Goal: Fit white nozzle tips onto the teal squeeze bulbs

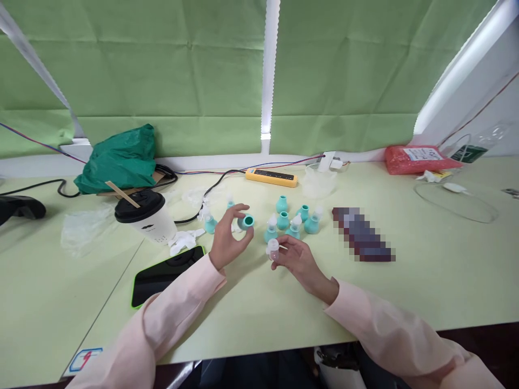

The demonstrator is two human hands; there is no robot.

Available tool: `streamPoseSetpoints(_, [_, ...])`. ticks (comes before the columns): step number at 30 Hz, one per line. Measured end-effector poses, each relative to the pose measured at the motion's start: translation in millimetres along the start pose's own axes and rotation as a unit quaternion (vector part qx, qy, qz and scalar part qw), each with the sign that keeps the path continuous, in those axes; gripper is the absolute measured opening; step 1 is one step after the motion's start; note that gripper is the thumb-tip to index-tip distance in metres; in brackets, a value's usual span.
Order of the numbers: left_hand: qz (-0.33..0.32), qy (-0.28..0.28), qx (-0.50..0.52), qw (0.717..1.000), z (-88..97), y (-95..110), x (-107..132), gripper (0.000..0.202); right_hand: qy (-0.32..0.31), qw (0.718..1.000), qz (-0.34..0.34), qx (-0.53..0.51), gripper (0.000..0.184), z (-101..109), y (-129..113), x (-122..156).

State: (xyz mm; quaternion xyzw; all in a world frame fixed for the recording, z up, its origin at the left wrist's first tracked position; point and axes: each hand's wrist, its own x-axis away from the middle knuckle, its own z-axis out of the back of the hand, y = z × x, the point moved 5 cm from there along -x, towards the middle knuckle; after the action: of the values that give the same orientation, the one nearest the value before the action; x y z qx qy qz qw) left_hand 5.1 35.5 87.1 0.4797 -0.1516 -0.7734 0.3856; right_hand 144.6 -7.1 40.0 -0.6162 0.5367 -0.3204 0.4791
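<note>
Thumb and fingers of my left hand point(227, 240) are closed round a small teal bulb point(246, 222), its round open mouth tilted toward me. In my right hand point(302, 262) is a small clear plastic nozzle piece point(273, 249) with a wider collar, pinched at its side. The two pieces are apart. Beyond my right hand several teal bulbs stand on the table; one open-mouthed bulb point(281, 203) is at the back, and another bulb point(312, 223) carries a clear tip. A tipped bulb point(210, 223) stands left of my left hand.
On the left are a phone point(168, 275), a lidded paper cup point(141, 219), crumpled tissue point(184, 241) and a green bag point(119, 159). A yellow power strip point(271, 178) and a clear bag point(319, 181) lie behind. A blurred-out dark object point(363, 235) and a red package point(417, 159) are right.
</note>
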Motion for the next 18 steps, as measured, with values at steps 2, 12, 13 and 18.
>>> streamPoseSetpoints(2, [0.027,-0.057,0.066,0.996,5.9,4.0,10.8,0.019,-0.004,0.997,0.044,0.06,0.014,-0.7,-7.1,1.5])
streamPoseSetpoints(12, [0.209,-0.262,0.288,0.897,-10.7,-4.4,43.8,0.031,0.013,0.893,0.231,0.387,0.019,-5.6,-20.1,12.6])
streamPoseSetpoints(13, [0.215,-0.266,0.294,0.893,-11.5,-3.9,44.2,0.032,0.011,0.882,0.248,0.401,0.02,-5.8,-19.9,12.6])
streamPoseSetpoints(18, [0.239,-0.273,0.281,0.888,-13.6,-5.7,46.9,0.034,-0.023,0.82,0.344,0.457,0.025,-9.2,-20.7,14.3])
